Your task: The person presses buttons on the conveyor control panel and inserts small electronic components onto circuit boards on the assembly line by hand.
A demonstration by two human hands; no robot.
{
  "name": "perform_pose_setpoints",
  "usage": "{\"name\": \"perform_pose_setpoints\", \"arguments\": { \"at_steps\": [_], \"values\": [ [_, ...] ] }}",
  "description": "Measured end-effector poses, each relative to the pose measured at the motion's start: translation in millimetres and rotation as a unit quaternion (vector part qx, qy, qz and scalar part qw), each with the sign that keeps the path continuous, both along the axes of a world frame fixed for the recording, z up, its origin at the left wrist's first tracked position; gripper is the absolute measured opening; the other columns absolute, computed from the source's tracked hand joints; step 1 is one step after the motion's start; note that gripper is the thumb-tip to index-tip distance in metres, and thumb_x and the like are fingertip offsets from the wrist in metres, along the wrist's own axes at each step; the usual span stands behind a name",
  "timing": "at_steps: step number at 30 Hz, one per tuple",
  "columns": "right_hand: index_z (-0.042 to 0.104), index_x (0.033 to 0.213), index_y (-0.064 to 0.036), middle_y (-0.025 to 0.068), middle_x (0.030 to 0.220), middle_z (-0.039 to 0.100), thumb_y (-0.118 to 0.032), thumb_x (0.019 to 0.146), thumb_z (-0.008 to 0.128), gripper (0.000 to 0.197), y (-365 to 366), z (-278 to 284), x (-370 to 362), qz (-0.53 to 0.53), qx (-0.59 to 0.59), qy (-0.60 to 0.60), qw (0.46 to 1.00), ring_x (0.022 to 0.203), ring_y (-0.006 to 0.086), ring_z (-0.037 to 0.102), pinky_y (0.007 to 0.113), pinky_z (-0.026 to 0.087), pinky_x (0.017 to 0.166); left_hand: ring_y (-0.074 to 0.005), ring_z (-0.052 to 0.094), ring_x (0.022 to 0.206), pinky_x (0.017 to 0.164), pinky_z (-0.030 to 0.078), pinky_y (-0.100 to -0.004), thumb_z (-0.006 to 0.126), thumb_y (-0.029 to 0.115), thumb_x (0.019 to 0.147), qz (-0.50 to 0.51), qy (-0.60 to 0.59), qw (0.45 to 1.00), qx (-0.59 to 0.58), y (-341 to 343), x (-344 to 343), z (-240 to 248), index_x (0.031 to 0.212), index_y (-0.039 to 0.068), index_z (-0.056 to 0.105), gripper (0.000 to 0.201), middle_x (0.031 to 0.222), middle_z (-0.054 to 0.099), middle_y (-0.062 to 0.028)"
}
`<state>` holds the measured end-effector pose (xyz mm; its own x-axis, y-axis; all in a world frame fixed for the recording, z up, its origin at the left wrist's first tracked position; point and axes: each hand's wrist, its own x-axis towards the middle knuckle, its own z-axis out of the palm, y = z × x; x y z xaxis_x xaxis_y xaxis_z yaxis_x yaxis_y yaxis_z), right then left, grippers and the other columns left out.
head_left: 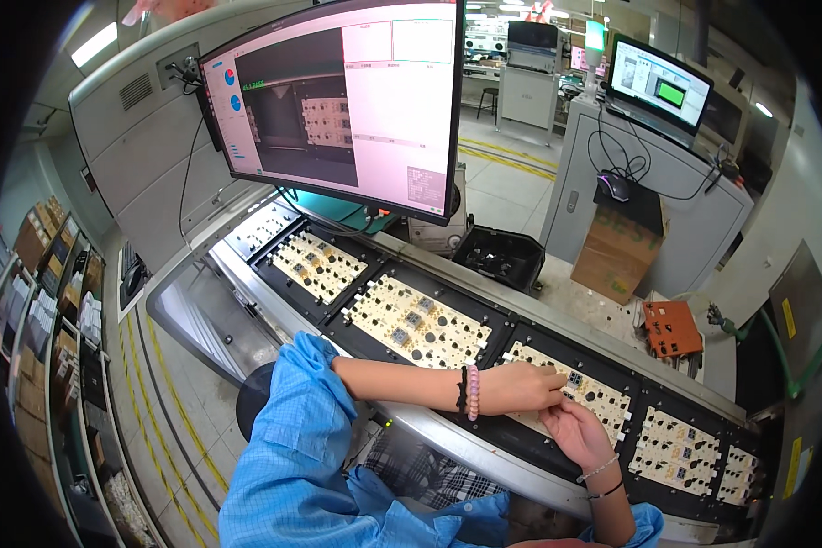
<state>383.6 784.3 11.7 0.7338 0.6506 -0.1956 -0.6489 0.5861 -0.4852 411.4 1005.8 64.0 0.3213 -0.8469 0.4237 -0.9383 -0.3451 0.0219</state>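
My left hand (518, 388) reaches in from the left over a cream circuit board panel (609, 399), its fingers curled and pinched together near a dark square part. Just below it my right hand (576, 433) comes up from the front, thumb and fingers closed, the fingertips almost meeting those of the left. Anything between the fingertips is too small or hidden to make out. Small black round parts and white connectors dot the panel, which sits in a black carrier (511, 427). Part of the panel is covered by my hands.
More panels lie along the conveyor: one (416, 320) to the left, another (676, 450) to the right. A metal rail (466, 447) runs along the near side. Beyond stand a large monitor (402, 110), a black bin (500, 258), a cardboard box (616, 251) and an orange plate (673, 329).
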Motion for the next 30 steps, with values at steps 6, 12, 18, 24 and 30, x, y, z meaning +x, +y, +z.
{"name": "perform_pose_setpoints", "arguments": {
  "at_steps": [6, 12, 18, 24, 30],
  "values": [
    [0.041, 0.136, 0.0071, 0.0139, 0.129, 0.055, 0.003, 0.097, 0.045, 0.039, 5.0, 8.6, -1.6, -0.034, -0.081, -0.091, 0.992, 0.122, 0.0223, 0.055, 0.033, 0.042, 0.111, -0.0211, 0.061, 0.092, 0.069, 0.055, -0.0307, 0.059, 0.012, 0.083, 0.011, 0.017, 1.000, -0.010, 8.6, -0.5, 22.5, 0.115, 0.005, 0.061, 0.033, 0.098, 0.051, -0.0070],
    [0.035, 0.143, 0.0015, 0.0147, 0.134, 0.053, 0.000, 0.099, 0.049, 0.046, 8.1, 19.9, -8.5, -0.038, -0.101, -0.102, 0.989, 0.126, 0.0249, 0.055, 0.030, 0.046, 0.108, -0.0251, 0.059, 0.097, 0.072, 0.055, -0.0320, 0.057, 0.008, 0.084, 0.030, 0.079, 0.995, -0.045, 12.6, -8.6, 23.9, 0.120, 0.005, 0.057, 0.036, 0.105, 0.050, -0.0086],
    [0.042, 0.138, -0.0019, 0.0057, 0.118, 0.062, -0.012, 0.101, 0.055, 0.041, 1.5, 19.5, -6.7, -0.008, -0.090, -0.075, 0.993, 0.104, 0.0127, 0.065, 0.021, 0.057, 0.083, -0.0242, 0.060, 0.094, 0.070, 0.054, -0.0331, 0.059, 0.007, 0.085, 0.017, 0.117, 0.991, -0.065, 28.5, -8.1, 22.3, 0.119, 0.007, 0.058, 0.034, 0.100, 0.054, -0.0077],
    [0.052, 0.129, -0.0043, 0.0020, 0.105, 0.062, -0.019, 0.101, 0.058, 0.033, 16.8, 32.6, -16.7, -0.018, -0.140, -0.078, 0.987, 0.094, 0.0109, 0.064, 0.023, 0.054, 0.073, -0.0221, 0.065, 0.075, 0.061, 0.055, -0.0319, 0.061, 0.006, 0.091, -0.070, 0.090, 0.977, -0.182, 36.0, -46.3, 104.6, 0.134, 0.011, 0.055, 0.044, 0.090, 0.060, -0.0049],
    [0.039, 0.144, -0.0052, 0.0114, 0.124, 0.058, -0.022, 0.105, 0.050, 0.044, 15.4, 45.0, -22.7, -0.014, -0.221, -0.080, 0.972, 0.110, 0.0177, 0.058, 0.030, 0.049, 0.093, -0.0200, 0.060, 0.064, 0.049, 0.048, -0.0322, 0.065, 0.019, 0.086, -0.224, 0.038, 0.922, -0.313, 29.5, -84.9, 158.5, 0.133, 0.025, 0.057, 0.049, 0.085, 0.055, -0.0033]
  ]
}}
